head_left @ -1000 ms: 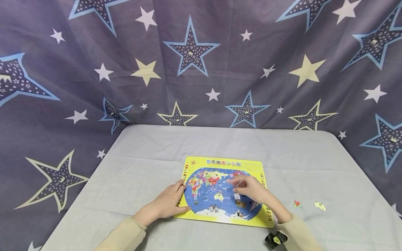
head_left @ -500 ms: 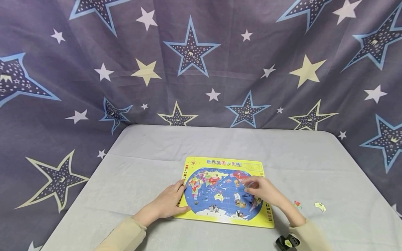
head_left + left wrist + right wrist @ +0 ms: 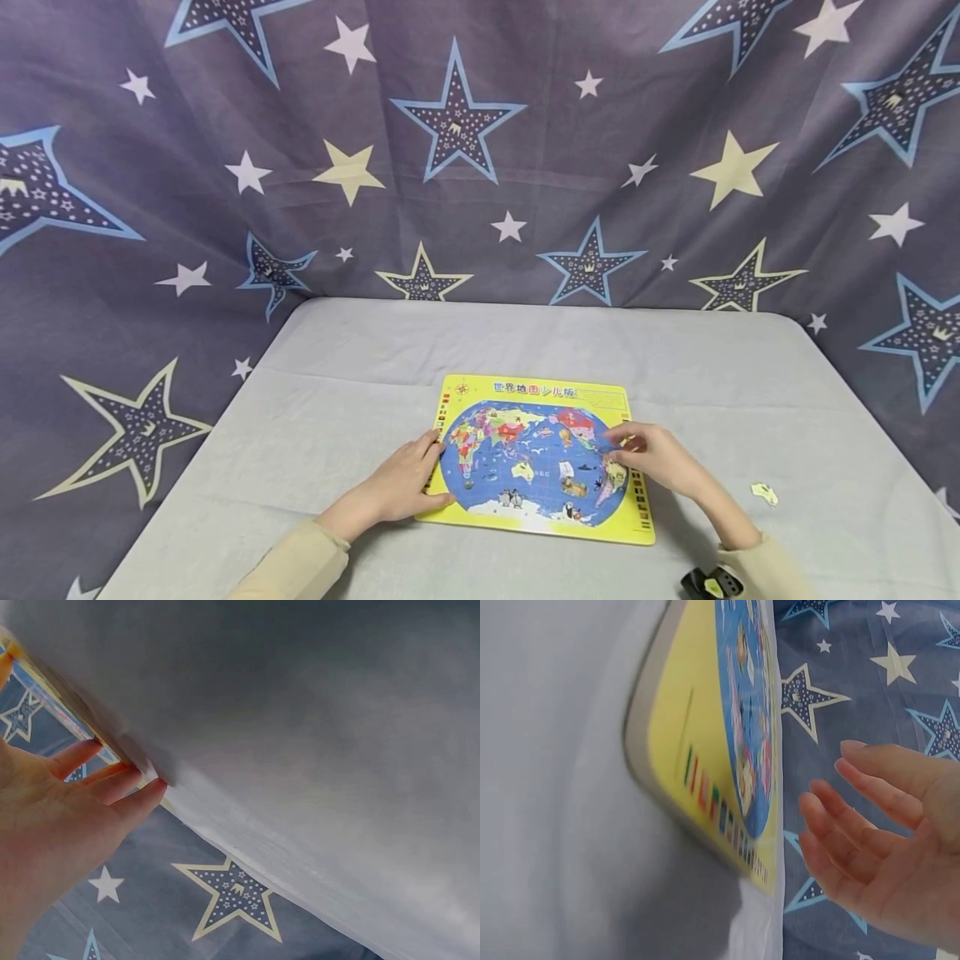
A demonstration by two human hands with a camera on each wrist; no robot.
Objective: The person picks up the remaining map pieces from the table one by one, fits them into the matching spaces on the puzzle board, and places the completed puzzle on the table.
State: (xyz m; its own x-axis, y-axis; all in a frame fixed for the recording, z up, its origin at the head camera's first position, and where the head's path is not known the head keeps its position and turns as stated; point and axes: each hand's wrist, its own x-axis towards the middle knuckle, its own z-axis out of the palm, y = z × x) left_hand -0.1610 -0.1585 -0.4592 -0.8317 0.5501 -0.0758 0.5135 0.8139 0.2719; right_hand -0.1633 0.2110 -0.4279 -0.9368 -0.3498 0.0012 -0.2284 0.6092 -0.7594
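Note:
A yellow-bordered world map puzzle board [image 3: 540, 533] with a blue ocean and coloured continents lies on the table. On its left edge rests my left hand [image 3: 405, 479], fingers extended; in the left wrist view the fingertips [image 3: 154, 787] touch the board's side. My right hand [image 3: 656, 457] hovers by the right edge, thumb and fingers loosely bent and apart. The right wrist view shows this hand [image 3: 892, 847] holding nothing, clear of the board [image 3: 679, 712]. To the right lies a small pale green-and-white puzzle piece [image 3: 764, 493].
A grey cloth covers the table [image 3: 360, 350]. Behind it hangs a dark curtain [image 3: 525, 200] with star prints. A black device [image 3: 711, 583] is strapped near the right sleeve [image 3: 761, 567].
My right hand has moved rightward across the map to the board's right edge. Its forearm now covers the spot where a small red-and-green piece showed. My left hand stays put.

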